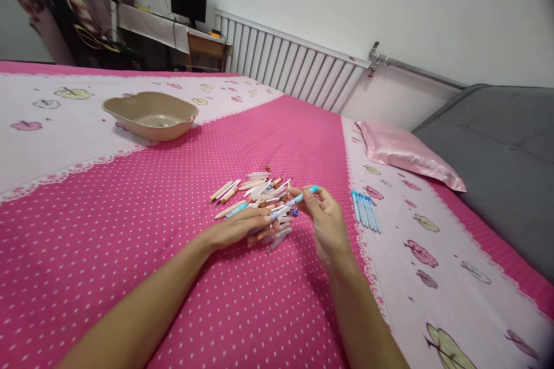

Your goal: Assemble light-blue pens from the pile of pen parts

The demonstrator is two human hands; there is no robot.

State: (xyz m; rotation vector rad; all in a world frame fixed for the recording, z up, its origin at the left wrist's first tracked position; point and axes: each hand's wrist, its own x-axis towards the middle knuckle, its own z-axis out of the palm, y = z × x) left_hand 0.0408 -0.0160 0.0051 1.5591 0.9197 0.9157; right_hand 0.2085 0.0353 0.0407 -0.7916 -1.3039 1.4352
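Fingers: the right hand (326, 222) fingers (321, 200) pinch a slim blue pen (300, 198), frame centre; left hand (240, 229) flat, touching its tip, grip unclear.
Pile: slender plastic pens (251, 187) beneath, on the bed's pink dotted sheet (151, 242).

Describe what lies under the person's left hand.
Under the left hand lie pens at the near edge of the pile, their ends poking out past the fingers. How many the hand covers cannot be seen.

Open pink dotted bedspread (151, 230) lies left of and before the scattered heap of pink and white pens (255, 193); a row of blue pens (366, 210) bounds the right, a beige plastic basin (151, 115) the far left.
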